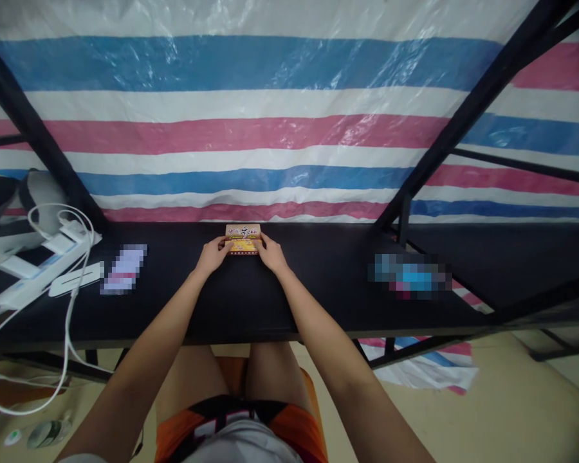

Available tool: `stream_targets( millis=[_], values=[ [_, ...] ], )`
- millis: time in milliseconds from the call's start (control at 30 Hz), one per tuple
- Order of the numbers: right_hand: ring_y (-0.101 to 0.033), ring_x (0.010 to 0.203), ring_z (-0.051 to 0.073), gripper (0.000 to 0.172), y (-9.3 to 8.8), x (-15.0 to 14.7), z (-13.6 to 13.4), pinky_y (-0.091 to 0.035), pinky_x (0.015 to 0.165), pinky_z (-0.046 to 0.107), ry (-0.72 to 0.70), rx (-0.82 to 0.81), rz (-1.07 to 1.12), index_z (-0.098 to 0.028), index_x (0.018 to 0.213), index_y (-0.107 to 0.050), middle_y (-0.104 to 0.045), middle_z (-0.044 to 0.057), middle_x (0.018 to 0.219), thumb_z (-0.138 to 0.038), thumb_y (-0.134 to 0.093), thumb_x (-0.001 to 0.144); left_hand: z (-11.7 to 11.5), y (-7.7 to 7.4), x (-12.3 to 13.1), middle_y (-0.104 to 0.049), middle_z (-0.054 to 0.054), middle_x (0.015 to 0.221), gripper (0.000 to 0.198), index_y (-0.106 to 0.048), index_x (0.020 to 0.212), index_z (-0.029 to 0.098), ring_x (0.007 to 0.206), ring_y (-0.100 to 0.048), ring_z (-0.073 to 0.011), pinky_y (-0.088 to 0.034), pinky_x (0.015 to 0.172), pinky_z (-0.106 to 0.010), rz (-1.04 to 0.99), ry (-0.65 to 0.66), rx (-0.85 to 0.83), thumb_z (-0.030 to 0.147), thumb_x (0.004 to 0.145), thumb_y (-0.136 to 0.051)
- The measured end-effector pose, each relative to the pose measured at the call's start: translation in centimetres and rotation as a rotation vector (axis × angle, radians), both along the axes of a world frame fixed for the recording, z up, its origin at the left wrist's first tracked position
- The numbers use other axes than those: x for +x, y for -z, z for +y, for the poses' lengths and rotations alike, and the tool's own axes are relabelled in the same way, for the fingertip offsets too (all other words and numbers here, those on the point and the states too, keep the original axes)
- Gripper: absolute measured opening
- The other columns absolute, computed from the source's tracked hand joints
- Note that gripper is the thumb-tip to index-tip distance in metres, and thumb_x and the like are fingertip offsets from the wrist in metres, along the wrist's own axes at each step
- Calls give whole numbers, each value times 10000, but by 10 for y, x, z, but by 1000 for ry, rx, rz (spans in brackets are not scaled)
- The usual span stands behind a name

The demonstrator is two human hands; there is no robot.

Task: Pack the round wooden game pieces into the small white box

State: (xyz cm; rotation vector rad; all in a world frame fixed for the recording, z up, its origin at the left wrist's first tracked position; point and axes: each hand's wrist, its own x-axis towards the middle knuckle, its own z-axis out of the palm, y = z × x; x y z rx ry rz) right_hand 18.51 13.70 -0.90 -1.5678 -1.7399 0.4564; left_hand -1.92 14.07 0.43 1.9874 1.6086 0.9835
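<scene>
A small printed box (pixel 244 235), yellow and tan with dark lettering on its face, is at the back middle of the black table (pixel 241 302). My left hand (pixel 214 253) grips its left edge, thumb on the front. From the other side, my right hand (pixel 271 252) holds the right edge in the same way. Both hands are closed around the box's sides. The box's back and underside are hidden, and I cannot tell whether it touches the tabletop.
Left on the table are a pixelated phone-like item (pixel 124 270), a white slotted item (pixel 77 279), a power strip (pixel 43 267) and looped white cables (pixel 70 321). A blurred blue packet (pixel 410 275) lies to the right. Black frame bars (pixel 463 122) slant before the striped sheet (pixel 270 103).
</scene>
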Motion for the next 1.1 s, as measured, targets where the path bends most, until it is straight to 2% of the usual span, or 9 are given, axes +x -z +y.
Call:
stream_targets(
  millis=[133, 333, 500, 633, 767, 967, 1100],
  values=[
    [-541, 1208, 235, 468, -4, 2, -5, -376, 1055, 369, -4, 79, 69, -155, 1342, -518, -595, 108, 1290, -372, -457, 931, -4, -2, -2, -712, -88, 1050, 402, -645, 1190, 158, 931, -656, -221, -496, 867, -319, -1, 16, 60, 395, 883, -539],
    [-550, 1189, 245, 504, -5, 9, -7, -394, 1042, 411, -1, 213, 225, -172, 1342, -517, -598, 106, 1283, -416, -484, 902, -7, -5, 2, -693, -106, 1040, 444, -615, 1234, 133, 865, -631, -190, -506, 805, -311, -83, 34, 178, 372, 866, -553],
    [-598, 1123, 236, 638, -4, 11, -2, -458, 983, 401, -62, 284, 574, -188, 1363, -474, -574, 111, 1311, -499, -587, 817, -9, -5, 5, -657, -108, 1128, 478, -569, 1287, 154, 950, -611, -202, -496, 849, -335, -79, 112, 196, 372, 862, -562],
    [-579, 1156, 235, 742, -7, 13, 2, -446, 1001, 406, -77, 341, 852, -160, 1376, -421, -552, 160, 1324, -502, -654, 760, -7, -1, 4, -621, -109, 1207, 427, -579, 1265, 156, 1086, -560, -230, -444, 957, -378, 20, 162, 234, 363, 897, -513],
    [-553, 1187, 235, 709, -7, 27, 7, -421, 1027, 424, 52, 420, 1016, -145, 1352, -429, -583, 158, 1272, -458, -658, 759, -2, 5, -1, -618, -135, 1181, 410, -570, 1260, 124, 1091, -556, -238, -402, 1007, -393, 113, 52, 172, 330, 920, -470],
    [-617, 1065, 228, 565, 1, 52, 21, -500, 931, 428, 308, 434, 1290, -96, 1232, -512, -624, 150, 1140, -442, -613, 796, -1, 6, -1, -638, -113, 1130, 349, -619, 1192, 159, 1062, -572, -246, -410, 995, -381, 210, 42, 75, 313, 912, -478],
    [-602, 1089, 220, 532, 1, 60, 23, -506, 918, 417, 407, 473, 1246, -110, 1242, -499, -597, 144, 1184, -477, -502, 857, -1, 6, 0, -656, -107, 1101, 335, -615, 1190, 155, 1045, -587, -239, -425, 977, -369, 176, 35, 50, 255, 897, -486]
  ],
)
